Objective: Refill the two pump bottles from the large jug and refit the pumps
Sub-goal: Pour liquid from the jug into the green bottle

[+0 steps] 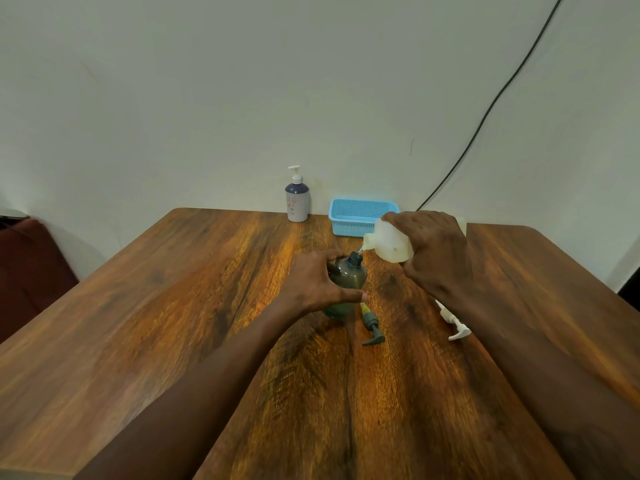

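Your left hand [317, 282] curls round the dark bottle [350, 276], which stands mid-tabletop [173, 306]. Your right hand [433, 251] grips the white jug [389, 240], tipped with its spout just above the bottle's open neck. The grey pump [372, 327] and white pump [453, 323] lie nearby.

Two bottles stand on the one bench [173, 306]: a dark bottle [351, 277] and a purple bottle [297, 200]. One jug [389, 240]. Three pumps: a grey pump [372, 328] and a white pump [454, 325] lying loose, and a fitted pump [295, 172] atop the purple bottle. One basket [349, 203], one cable [485, 116], and two hands, the left hand [313, 282] and the right hand [433, 252].
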A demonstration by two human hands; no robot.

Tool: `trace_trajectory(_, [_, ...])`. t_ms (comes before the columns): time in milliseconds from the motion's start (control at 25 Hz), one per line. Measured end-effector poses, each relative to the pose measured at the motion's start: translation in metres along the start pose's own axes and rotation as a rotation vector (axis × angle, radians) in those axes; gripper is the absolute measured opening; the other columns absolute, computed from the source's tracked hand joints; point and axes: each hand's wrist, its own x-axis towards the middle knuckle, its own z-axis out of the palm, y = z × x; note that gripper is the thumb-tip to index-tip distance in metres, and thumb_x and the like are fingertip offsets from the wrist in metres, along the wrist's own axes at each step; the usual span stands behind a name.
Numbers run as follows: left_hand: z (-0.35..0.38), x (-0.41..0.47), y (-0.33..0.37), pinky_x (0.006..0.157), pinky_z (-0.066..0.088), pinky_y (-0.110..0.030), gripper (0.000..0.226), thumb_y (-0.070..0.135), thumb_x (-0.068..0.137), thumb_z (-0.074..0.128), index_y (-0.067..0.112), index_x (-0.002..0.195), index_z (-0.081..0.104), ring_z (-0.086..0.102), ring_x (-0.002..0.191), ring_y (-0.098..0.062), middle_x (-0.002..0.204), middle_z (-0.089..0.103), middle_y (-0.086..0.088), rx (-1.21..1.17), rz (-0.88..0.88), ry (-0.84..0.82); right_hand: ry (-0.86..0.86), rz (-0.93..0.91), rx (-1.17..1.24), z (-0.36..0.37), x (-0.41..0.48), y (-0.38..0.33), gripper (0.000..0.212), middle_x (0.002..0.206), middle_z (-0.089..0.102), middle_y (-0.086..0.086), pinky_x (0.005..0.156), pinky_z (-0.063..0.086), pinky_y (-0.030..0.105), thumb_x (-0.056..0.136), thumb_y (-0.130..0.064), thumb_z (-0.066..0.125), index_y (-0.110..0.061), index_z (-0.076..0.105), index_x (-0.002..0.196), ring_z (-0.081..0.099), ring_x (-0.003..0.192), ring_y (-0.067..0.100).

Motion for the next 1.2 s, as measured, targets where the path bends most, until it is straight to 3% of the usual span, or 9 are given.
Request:
trace_trajectory(640, [-0.0004,-0.0002,-0.0015,0.087,0.062,-0.030,0.094,0.074,0.053,0.082,0.025,0.132,0.068,0.070,0.099,-0.002,0.116,0.076,0.009,0.003,-0.003,-0.013,0.005,-0.015,-0.007,-0.0031,-0.0015,-0.0007,0.081,0.128,0.069,0.012,0.101,0.050,0.054,0.066,-0.018,0.092,-0.022,0.055,0.138,0.064,0.115,0.036])
trace_trajectory(880, [-0.0021,-0.0024,0.0017,0.083,0.059,-0.023,0.080,0.056,0.061,0.092,0.022,0.129,0.069,0.066,0.093,0.001,0.114,0.075,0.007,0.006,0.019,0.007,-0.010,-0.012,-0.023,-0.0031,-0.0009,-0.0027,0.081,0.127,0.069,0.013,0.101,0.050,0.053,0.067,-0.019,0.092,-0.023,0.055,0.139,0.064,0.114,0.037])
trace_trajectory(1040, [-0.0020,-0.0024,0.0006,0.086,0.061,-0.027,0.089,0.070,0.055,0.084,0.023,0.130,0.068,0.069,0.097,-0.002,0.115,0.076,0.008,0.013,0.012,-0.017,-0.012,-0.015,-0.033,-0.0034,-0.0014,-0.0029,0.082,0.127,0.069,0.012,0.102,0.050,0.053,0.067,-0.020,0.092,-0.023,0.054,0.139,0.063,0.114,0.036])
trace_trajectory(1200, [-0.0017,-0.0027,-0.0001,0.087,0.061,-0.029,0.083,0.058,0.061,0.091,0.022,0.132,0.067,0.068,0.098,-0.004,0.116,0.075,0.007,0.019,0.013,-0.006,-0.004,-0.014,-0.045,-0.0050,-0.0013,-0.0042,0.082,0.127,0.069,0.013,0.102,0.050,0.052,0.066,-0.017,0.092,-0.023,0.055,0.138,0.064,0.114,0.037])
